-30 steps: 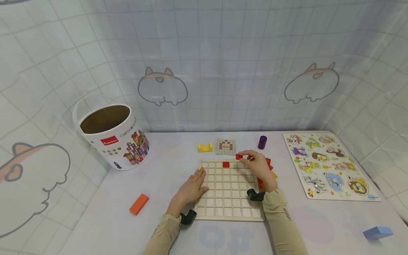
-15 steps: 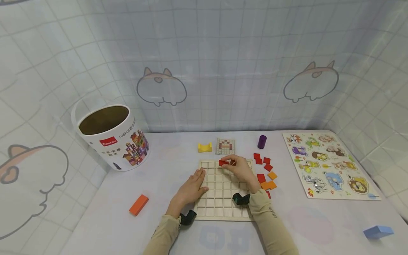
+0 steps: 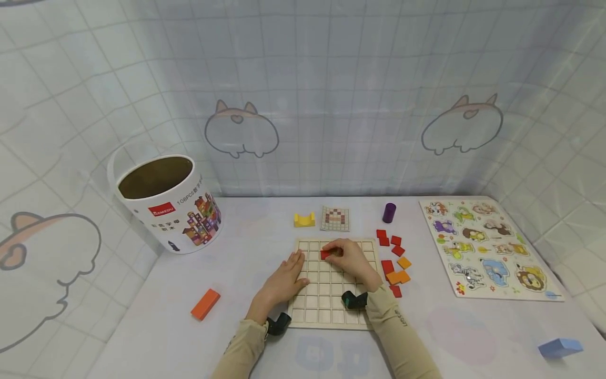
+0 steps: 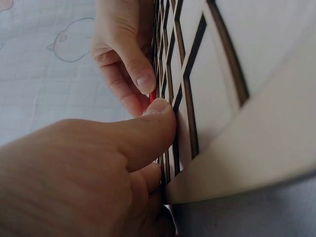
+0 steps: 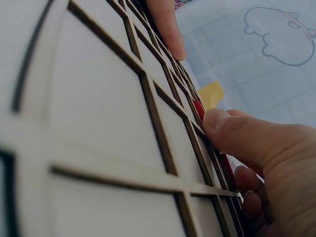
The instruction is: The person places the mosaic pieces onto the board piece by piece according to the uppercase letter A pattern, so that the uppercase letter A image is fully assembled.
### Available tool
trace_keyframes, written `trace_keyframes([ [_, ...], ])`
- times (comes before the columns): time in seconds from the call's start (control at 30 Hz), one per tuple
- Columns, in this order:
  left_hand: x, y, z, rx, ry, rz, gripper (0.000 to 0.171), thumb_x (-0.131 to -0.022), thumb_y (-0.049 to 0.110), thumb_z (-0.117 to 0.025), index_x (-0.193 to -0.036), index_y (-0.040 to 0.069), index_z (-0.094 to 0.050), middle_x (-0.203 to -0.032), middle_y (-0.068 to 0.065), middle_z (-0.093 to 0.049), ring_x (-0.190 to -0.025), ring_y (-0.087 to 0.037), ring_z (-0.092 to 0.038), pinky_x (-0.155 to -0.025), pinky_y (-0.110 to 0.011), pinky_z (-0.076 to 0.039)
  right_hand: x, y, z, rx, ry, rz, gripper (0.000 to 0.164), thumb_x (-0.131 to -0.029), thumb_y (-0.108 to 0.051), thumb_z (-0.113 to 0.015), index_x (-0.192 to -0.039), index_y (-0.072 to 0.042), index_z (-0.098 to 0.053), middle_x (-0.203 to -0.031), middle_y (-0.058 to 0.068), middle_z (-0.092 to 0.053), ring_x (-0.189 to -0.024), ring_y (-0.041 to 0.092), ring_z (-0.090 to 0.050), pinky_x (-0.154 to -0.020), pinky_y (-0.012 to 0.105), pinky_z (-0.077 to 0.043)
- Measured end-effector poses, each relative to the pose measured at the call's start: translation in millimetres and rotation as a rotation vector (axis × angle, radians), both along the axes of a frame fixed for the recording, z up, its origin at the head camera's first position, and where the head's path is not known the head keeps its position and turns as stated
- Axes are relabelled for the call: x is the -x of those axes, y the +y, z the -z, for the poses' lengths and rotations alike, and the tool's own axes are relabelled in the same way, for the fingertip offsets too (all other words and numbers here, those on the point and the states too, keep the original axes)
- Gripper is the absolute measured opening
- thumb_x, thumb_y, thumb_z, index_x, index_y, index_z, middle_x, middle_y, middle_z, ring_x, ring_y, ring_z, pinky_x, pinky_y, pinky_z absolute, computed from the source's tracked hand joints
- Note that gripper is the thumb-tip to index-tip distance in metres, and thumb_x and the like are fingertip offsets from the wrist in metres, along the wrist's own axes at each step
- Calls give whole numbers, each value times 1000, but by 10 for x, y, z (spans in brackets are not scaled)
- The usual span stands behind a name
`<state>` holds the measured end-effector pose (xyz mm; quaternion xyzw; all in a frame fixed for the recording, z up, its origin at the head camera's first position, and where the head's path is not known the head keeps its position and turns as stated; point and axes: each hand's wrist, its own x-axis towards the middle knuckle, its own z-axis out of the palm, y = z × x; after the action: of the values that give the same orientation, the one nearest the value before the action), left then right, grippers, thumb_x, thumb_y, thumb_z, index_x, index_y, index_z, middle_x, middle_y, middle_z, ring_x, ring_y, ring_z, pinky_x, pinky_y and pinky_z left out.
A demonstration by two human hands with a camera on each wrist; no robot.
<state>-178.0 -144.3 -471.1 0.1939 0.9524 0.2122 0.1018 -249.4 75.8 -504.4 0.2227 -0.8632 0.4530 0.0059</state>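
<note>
A pale wooden grid board (image 3: 324, 302) lies in front of me. My left hand (image 3: 283, 278) rests on its left edge with fingers extended. My right hand (image 3: 351, 261) pinches a small red square tile (image 3: 325, 254) at a cell in the second row from the far edge. The left wrist view shows a thin red edge of this tile (image 4: 152, 95) by the right thumb. Behind the right hand, the right wrist view shows a second red piece (image 5: 228, 170) at the board; in the head view that hand hides it.
Loose red tiles (image 3: 396, 240) and orange tiles (image 3: 404, 262) lie right of the board. Beyond it are a pattern card (image 3: 335, 218), a yellow block (image 3: 304, 220) and a purple cylinder (image 3: 389, 212). A bucket (image 3: 165, 210), an orange block (image 3: 205, 304), an animal puzzle (image 3: 490, 247) and a blue block (image 3: 561, 347) surround these.
My right hand has carried the red tile from beyond the board's far right part leftward, then nearer to me, into the second row. The left hand has stayed in place.
</note>
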Motion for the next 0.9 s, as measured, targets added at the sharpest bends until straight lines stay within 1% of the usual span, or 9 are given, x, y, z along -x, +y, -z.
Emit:
trace_keyframes([
  [0.13,3,-5,10,11,1,5,68,-100,30,-51,-151,-5,-23,-161,-19,-17,-150,-35,-17,-121,-52,-22,1,-7,23,0,12,1,22,-83,-12,-75,-106,-13,-75,-107,4,-71,-85,13,-58,-75,24,-49],
  [0.33,16,-15,33,18,7,14,67,-101,30,-50,-151,-5,-23,-161,-19,-17,-150,-35,-17,-121,-52,-22,-5,-14,12,-11,17,5,24,-83,-13,-76,-108,-14,-75,-111,6,-71,-89,15,-58,-77,27,-49],
  [0.47,15,-17,36,11,7,11,67,-101,30,-49,-152,-5,-22,-162,-19,-16,-150,-35,-16,-121,-52,-21,-16,-12,-11,-4,0,-1,28,-83,-13,-76,-110,-13,-74,-113,6,-70,-89,14,-57,-77,27,-48],
  [0.53,12,-17,37,1,6,9,67,-101,30,-50,-151,-5,-23,-162,-19,-16,-150,-35,-16,-121,-53,-21,-19,-8,-18,21,-17,3,29,-83,-12,-76,-112,-12,-73,-109,5,-71,-85,12,-56,-74,24,-48],
  [0.7,14,-9,37,16,3,10,68,-100,31,-50,-152,-4,-22,-162,-18,-15,-150,-35,-16,-121,-53,-21,-27,26,-89,125,-50,43,32,-84,-12,-75,-115,-7,-71,-90,7,-68,-74,11,-55,-62,21,-47],
  [0.77,14,-7,24,22,3,7,68,-101,31,-49,-152,-3,-21,-162,-17,-15,-150,-34,-15,-121,-52,-20,-30,64,-133,159,-51,59,33,-84,-12,-75,-117,-6,-70,-88,10,-66,-73,12,-56,-61,21,-48],
  [0.9,8,-4,12,19,4,5,68,-101,31,-49,-152,-3,-21,-162,-17,-15,-150,-34,-16,-122,-51,-20,-17,212,-181,201,-56,96,35,-87,-13,-73,-120,-5,-68,-93,13,-66,-75,13,-56,-63,20,-48],
])
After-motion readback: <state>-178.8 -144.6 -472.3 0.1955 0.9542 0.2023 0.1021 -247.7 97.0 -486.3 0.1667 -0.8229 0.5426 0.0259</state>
